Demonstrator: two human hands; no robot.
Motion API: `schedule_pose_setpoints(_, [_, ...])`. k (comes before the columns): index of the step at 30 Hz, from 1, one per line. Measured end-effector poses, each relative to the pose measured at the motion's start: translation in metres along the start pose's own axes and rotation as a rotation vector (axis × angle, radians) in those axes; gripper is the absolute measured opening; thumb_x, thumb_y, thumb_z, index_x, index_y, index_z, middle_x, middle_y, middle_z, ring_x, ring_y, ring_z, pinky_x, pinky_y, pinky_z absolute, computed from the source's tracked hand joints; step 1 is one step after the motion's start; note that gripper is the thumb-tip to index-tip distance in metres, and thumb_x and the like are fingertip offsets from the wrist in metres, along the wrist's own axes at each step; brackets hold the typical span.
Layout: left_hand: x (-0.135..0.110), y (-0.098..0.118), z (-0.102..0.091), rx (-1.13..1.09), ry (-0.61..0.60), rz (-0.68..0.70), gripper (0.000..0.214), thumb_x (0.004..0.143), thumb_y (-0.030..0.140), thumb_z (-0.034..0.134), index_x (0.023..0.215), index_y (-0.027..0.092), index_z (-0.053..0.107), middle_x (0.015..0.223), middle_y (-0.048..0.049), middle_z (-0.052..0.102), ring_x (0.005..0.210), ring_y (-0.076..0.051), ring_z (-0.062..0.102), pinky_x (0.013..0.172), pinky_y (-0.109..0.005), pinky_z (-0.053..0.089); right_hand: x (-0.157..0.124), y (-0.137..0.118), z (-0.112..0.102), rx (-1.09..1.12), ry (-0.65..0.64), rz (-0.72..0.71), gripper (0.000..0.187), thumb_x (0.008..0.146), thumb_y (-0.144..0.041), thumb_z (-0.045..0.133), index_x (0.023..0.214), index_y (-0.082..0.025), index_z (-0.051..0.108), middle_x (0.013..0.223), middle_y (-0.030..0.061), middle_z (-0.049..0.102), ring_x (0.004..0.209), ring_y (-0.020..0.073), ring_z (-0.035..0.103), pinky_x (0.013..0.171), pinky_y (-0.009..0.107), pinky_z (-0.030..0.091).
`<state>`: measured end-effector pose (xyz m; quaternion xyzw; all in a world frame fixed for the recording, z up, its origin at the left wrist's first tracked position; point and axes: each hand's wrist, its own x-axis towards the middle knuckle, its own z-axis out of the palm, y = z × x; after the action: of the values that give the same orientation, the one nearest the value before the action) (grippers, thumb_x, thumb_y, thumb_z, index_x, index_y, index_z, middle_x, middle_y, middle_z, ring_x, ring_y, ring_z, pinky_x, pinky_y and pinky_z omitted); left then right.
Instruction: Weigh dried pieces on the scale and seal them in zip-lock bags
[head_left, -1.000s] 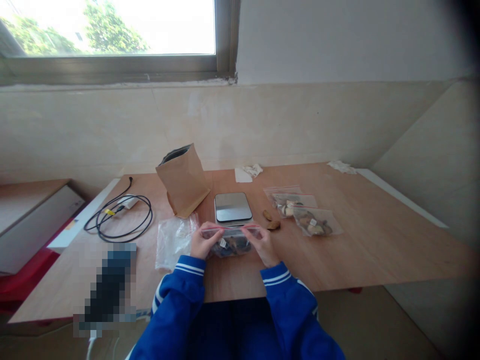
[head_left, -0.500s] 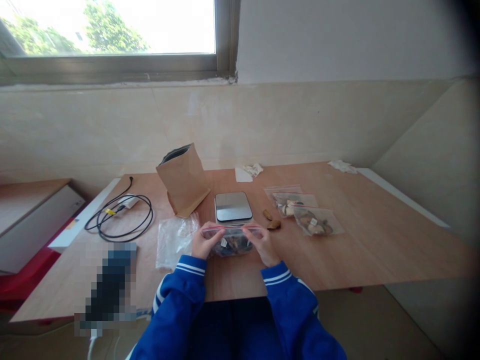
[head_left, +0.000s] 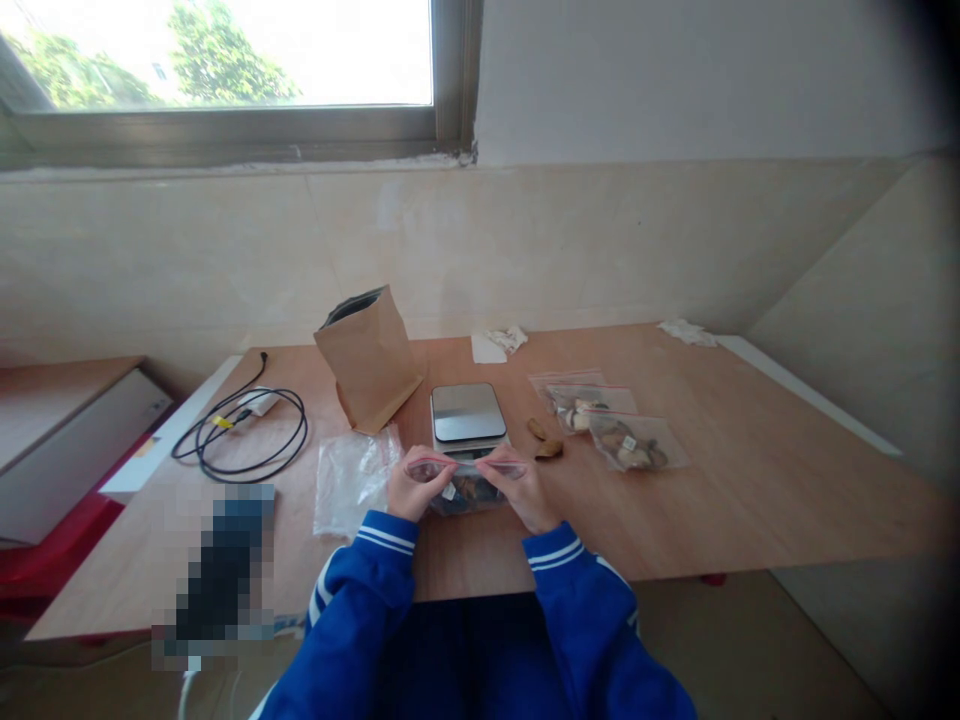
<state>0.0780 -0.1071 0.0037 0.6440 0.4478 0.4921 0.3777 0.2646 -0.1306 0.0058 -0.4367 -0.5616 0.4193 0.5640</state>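
Both hands hold a small clear zip bag (head_left: pixel 466 488) with dark and pale pieces inside, just in front of a small scale (head_left: pixel 466 414) with a steel top. My left hand (head_left: pixel 412 486) pinches the bag's red-striped top edge at its left end. At the right end, my right hand (head_left: pixel 519 484) pinches the same edge. Blue sleeves with white stripes cover both wrists.
A brown paper bag (head_left: pixel 369 362) stands open left of the scale. Empty clear bags (head_left: pixel 347 479) lie left of my hands. Two filled zip bags (head_left: pixel 611 424) and two loose brown pieces (head_left: pixel 543 439) lie to the right. A coiled black cable (head_left: pixel 241 434) and a blurred object (head_left: pixel 217 578) lie left.
My hands have drawn slightly closer together along the bag's top edge, and the bag has bunched a little narrower. Everything else on the table is unmoved.
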Motion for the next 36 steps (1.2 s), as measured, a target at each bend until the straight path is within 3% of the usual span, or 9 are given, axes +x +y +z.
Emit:
schedule_pose_setpoints(13, [0.0,0.007,0.003,-0.106,-0.043,-0.028,0.023,0.072,0.036,0.072,0.083,0.016,0.073,0.086,-0.008,0.067,0.084,-0.019,0.063,0.079,-0.03,0.05,0.0,0.004,-0.001,0.044,-0.064,0.087,0.026,0.077,-0.043,0.065,0.089,-0.021,0.07,0.089,0.0033,0.066,0.083,0.0188,0.063,0.077,0.032,0.05])
schedule_pose_setpoints(18, [-0.001,0.005,0.003,-0.091,-0.049,0.014,0.021,0.07,0.035,0.074,0.08,0.016,0.073,0.082,-0.0078,0.066,0.082,-0.019,0.062,0.076,-0.03,0.05,0.0,-0.002,0.0,0.014,-0.053,0.053,0.022,0.078,-0.042,0.064,0.078,-0.02,0.07,0.08,0.0018,0.065,0.08,0.0183,0.061,0.076,0.03,0.049])
schedule_pose_setpoints(28, [-0.002,0.006,0.005,-0.072,-0.011,0.021,0.02,0.068,0.036,0.075,0.072,0.016,0.072,0.075,-0.0067,0.064,0.076,-0.017,0.06,0.068,-0.027,0.049,0.0,-0.002,0.003,0.046,-0.088,0.072,0.023,0.075,-0.043,0.067,0.08,-0.02,0.07,0.077,0.0014,0.063,0.075,0.017,0.061,0.069,0.028,0.051])
schedule_pose_setpoints(36, [-0.003,0.007,0.005,-0.061,-0.051,0.038,0.018,0.07,0.034,0.074,0.073,0.017,0.071,0.076,-0.0067,0.064,0.076,-0.017,0.061,0.068,-0.028,0.049,0.0,0.004,0.003,-0.024,-0.052,-0.043,0.018,0.077,-0.039,0.067,0.076,-0.021,0.07,0.077,0.002,0.061,0.076,0.0169,0.058,0.071,0.03,0.05])
